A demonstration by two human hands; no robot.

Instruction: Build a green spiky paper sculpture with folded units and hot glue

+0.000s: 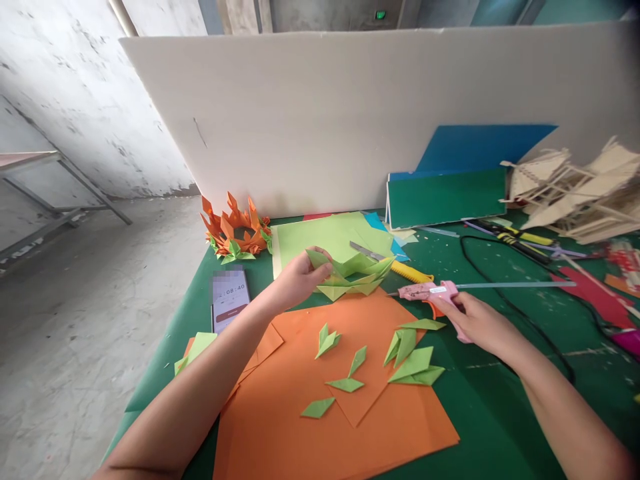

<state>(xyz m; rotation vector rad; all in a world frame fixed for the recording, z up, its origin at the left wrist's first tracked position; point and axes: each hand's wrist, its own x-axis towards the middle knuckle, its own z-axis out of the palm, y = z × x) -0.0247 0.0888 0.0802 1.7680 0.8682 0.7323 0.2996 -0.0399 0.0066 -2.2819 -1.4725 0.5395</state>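
Note:
Pinched in my left hand [305,275] is the left side of a ring of folded green paper [365,272], low over the orange sheets. My right hand [477,320] grips a pink hot glue gun [434,293] by its handle. A long pale glue stick [515,285] runs out of its back. The gun's nozzle points left, close to the ring's right side. Below the ring, several folded green paper pieces [327,340] lie scattered on large orange paper [280,420]. More of them [417,367] form a small pile on the right.
A yellow-handled utility knife [410,272] lies behind the ring beside green sheets [320,237]. To the left are a phone [230,300] and an orange folded-paper crown [235,230]. A black cord [500,287], pliers [520,243] and a wooden stick model [580,190] occupy the right. A white board [325,127] stands behind.

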